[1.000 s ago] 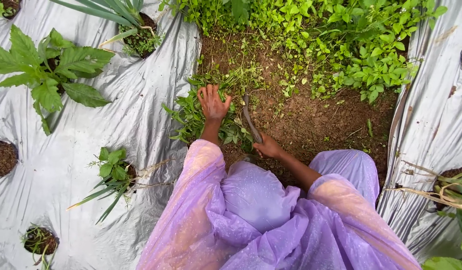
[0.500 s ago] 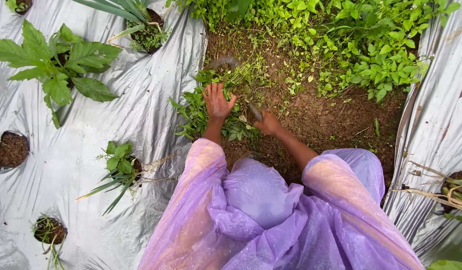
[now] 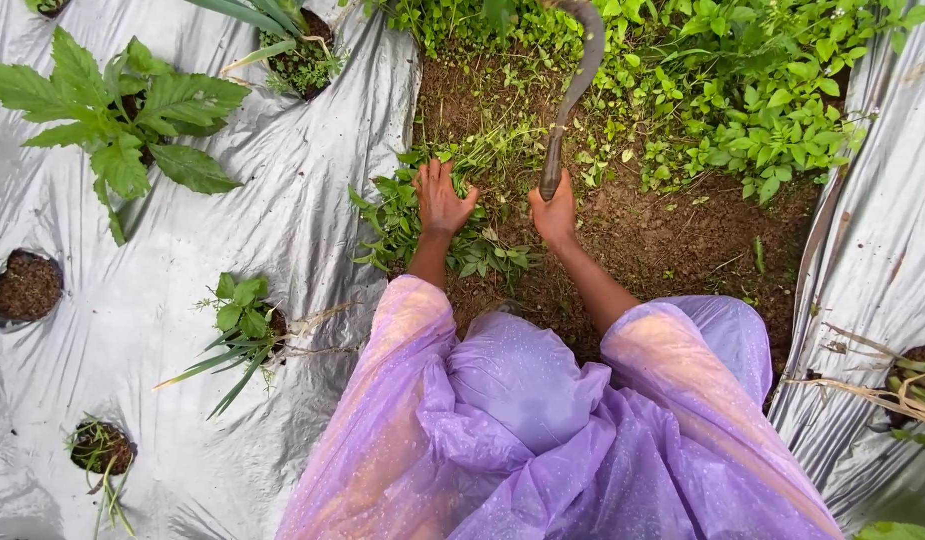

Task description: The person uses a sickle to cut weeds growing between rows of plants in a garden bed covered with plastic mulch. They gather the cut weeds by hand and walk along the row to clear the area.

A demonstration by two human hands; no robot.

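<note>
Head view: right hand (image 3: 555, 212) grips sickle (image 3: 575, 90); left hand (image 3: 441, 198) open on weeds (image 3: 413, 225).

Tip of the curved sickle (image 3: 573, 95) cut off by the top edge, at twelve o'clock. Lower end of its handle hidden inside the right hand (image 3: 555, 212). Plants under the left hand (image 3: 441, 198) partly covered. Pot (image 3: 908, 365) at three o'clock cut off.
</note>
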